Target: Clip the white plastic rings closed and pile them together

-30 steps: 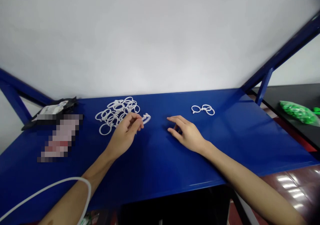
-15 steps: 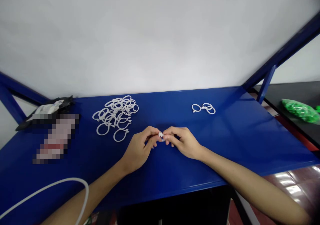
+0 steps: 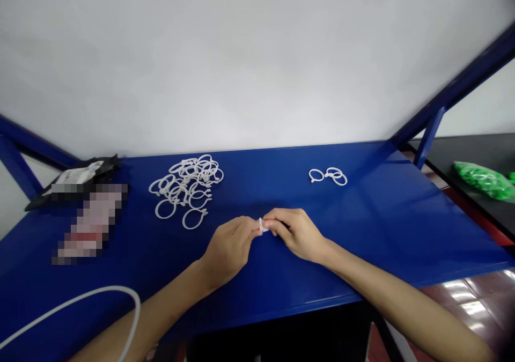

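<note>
**White plastic piece, pinched between two bare hands**

Item one: a small white plastic piece (image 3: 264, 226), above the middle of the glossy blue surface (image 3: 261, 182), near its front edge. Left hand (image 3: 227, 246): narrow grip, thumb and fingers closed on the piece's one end. Right hand (image 3: 302, 236): likewise narrow, fingertips pinching the other end.

Item two: a tangled heap of slim white plastic rings (image 3: 185, 181), to the left, beyond the left hand. Item three: a separate group of slim white plastic rings (image 3: 328, 175), apparently three, two overlapping, beyond the right hand.

Handling note, my judgement: pinch close to the joint, keep both ends in line, and push with even thumb pressure; such thin plastic would likely twist if forced sideways.

Condition unclear: the fingers cover most of the piece, so from where I stand I cannot tell its full shape or whether its ends meet. Coarse pixel blocks mask a pinkish strip (image 3: 96, 212) at far left. A curved white tube (image 3: 115, 288) crosses before the left forearm, cut off below.
</note>
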